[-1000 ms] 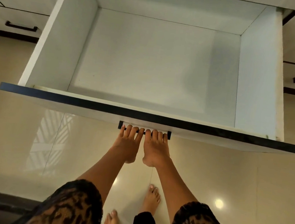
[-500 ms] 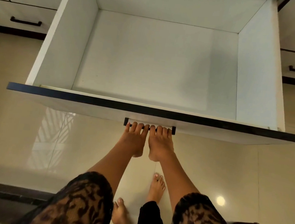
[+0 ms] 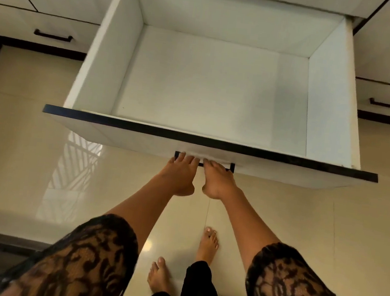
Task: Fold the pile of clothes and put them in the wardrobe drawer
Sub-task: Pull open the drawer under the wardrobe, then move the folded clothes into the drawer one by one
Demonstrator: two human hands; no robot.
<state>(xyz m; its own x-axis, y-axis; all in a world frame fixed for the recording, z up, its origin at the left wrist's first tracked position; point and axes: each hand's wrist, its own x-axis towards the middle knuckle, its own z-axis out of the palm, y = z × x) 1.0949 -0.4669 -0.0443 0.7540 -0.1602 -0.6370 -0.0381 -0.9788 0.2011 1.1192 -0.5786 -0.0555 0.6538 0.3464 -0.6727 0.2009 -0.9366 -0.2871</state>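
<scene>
From the head camera, the wardrobe drawer [image 3: 106, 63] stands pulled well out over the floor, straight in front of the person. It is a deep rectangular box with smooth, matte white walls and a flat white bottom panel. Its front panel is wider than the box and topped by a thin dark edge strip [image 3: 286, 156]. Low on that front sits a slim black bar handle [image 3: 233, 166] with squared ends.

The left hand [image 3: 181, 174] and the right hand [image 3: 218, 180] lie side by side, nearly touching, and both grasp the handle with fingers hooked over the bar. Each forearm emerges from a sheer black lace sleeve [image 3: 82, 257] with a floral pattern.

Glossy beige floor tiles [image 3: 27, 164] mirror a barred window pattern. The person's bare feet [image 3: 159, 276] stand on them below the hands. On either side, closed pale cabinet fronts carry matching black bar pulls [image 3: 53, 35].
</scene>
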